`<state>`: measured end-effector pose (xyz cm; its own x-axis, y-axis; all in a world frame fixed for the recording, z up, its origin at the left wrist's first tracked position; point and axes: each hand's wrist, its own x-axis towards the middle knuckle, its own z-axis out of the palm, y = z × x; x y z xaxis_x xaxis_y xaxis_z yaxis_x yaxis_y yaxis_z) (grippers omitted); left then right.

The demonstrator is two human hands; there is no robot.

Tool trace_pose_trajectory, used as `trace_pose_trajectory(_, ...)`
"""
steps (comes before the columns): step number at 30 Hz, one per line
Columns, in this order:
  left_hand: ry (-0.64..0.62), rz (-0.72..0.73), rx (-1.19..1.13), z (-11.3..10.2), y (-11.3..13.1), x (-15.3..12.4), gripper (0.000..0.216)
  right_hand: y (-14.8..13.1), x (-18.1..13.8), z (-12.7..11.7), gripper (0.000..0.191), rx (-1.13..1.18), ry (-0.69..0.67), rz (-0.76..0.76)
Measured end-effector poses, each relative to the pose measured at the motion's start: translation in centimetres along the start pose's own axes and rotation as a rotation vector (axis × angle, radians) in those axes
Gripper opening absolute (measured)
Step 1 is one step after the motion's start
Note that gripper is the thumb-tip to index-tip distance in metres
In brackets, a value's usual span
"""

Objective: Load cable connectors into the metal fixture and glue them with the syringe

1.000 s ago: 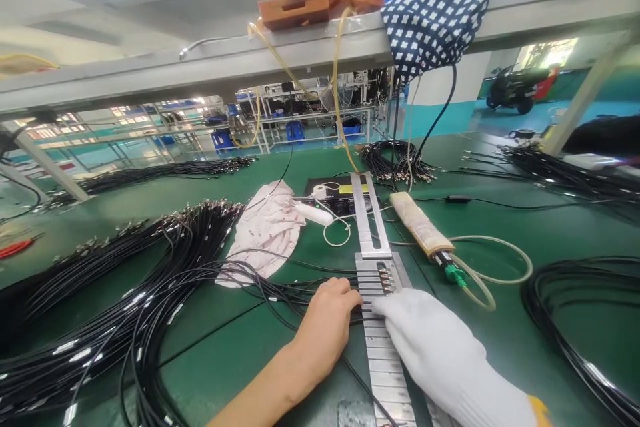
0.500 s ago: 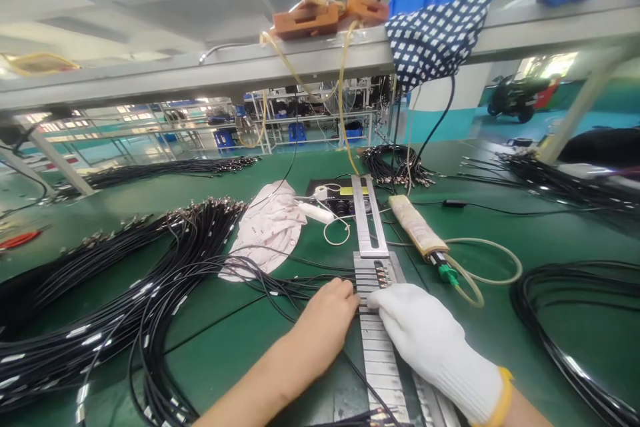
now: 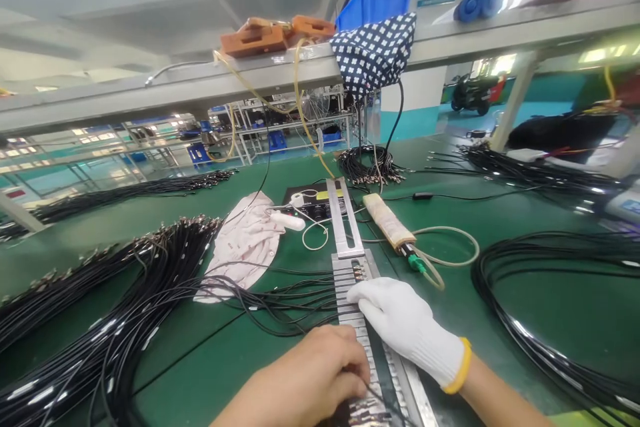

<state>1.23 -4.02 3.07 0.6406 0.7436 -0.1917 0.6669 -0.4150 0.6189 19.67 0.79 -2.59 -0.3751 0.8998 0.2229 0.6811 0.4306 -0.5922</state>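
Note:
A slotted metal strip (image 3: 344, 290) lies lengthwise on the bench, with several black cables (image 3: 305, 300) set crosswise in its upper slots and their metal ends (image 3: 359, 271) showing at the right side. My right hand (image 3: 400, 317), in a white knit glove with a yellow cuff, rests on the strip below those ends; its fingertips are pressed together, and what lies under them is hidden. Lower down, my bare left hand (image 3: 325, 370) is curled over the strip, thumb and fingers closed on a black cable (image 3: 383, 400). More cable ends (image 3: 369, 413) lie at the strip's bottom end.
A slotted metal plate (image 3: 345, 223) adjoins the strip's far end. Large black cable bundles (image 3: 115, 320) cover the left, and a coil (image 3: 520, 340) lies right. A pale cloth (image 3: 245, 240), a black box (image 3: 315, 203) and a wrapped tool (image 3: 390, 221) stand nearby. A shelf beam (image 3: 175, 90) crosses overhead.
My left hand has moved down the strip, from beside the right hand to the loose cable near the bottom. My right hand stays by the slotted cables. The view has swung right.

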Motion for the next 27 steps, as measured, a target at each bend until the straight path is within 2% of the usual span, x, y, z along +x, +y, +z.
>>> trace_pose_trajectory(3, 0.17, -0.067, 0.019, -0.1, 0.0, 0.1, 0.019, 0.5, 0.1, -0.3, 0.033, 0.167, 0.014, 0.045)
trace_pose_trajectory(5, 0.24, -0.142, 0.11, 0.0, -0.2, 0.3, 0.019, 0.9, 0.3, -0.4, 0.03, 0.343, 0.038, 0.057)
trace_pose_trajectory(8, 0.255, -0.284, 0.29, -0.1, -0.7, 0.9, 0.018, 1.6, 0.7, -0.5, 0.026, 0.579, 0.096, 0.067)
trace_pose_trajectory(11, 0.239, -0.359, 0.323, -0.6, -0.8, 1.3, 0.02, 2.3, 1.1, -0.5, 0.025, 0.701, 0.153, 0.124)
trace_pose_trajectory(16, 0.221, -0.386, 0.281, -1.2, -0.7, 1.2, 0.022, 2.9, 1.4, -0.9, 0.029, 0.776, 0.191, 0.165)
trace_pose_trajectory(21, 0.238, -0.381, 0.292, -0.8, -1.3, 1.3, 0.022, 2.8, 1.3, -1.4, 0.032, 0.802, 0.216, 0.183)
trace_pose_trajectory(27, 0.214, -0.4, 0.345, -0.1, -2.2, 1.8, 0.019, 2.7, 1.2, -1.4, 0.032, 0.719, 0.215, 0.179)
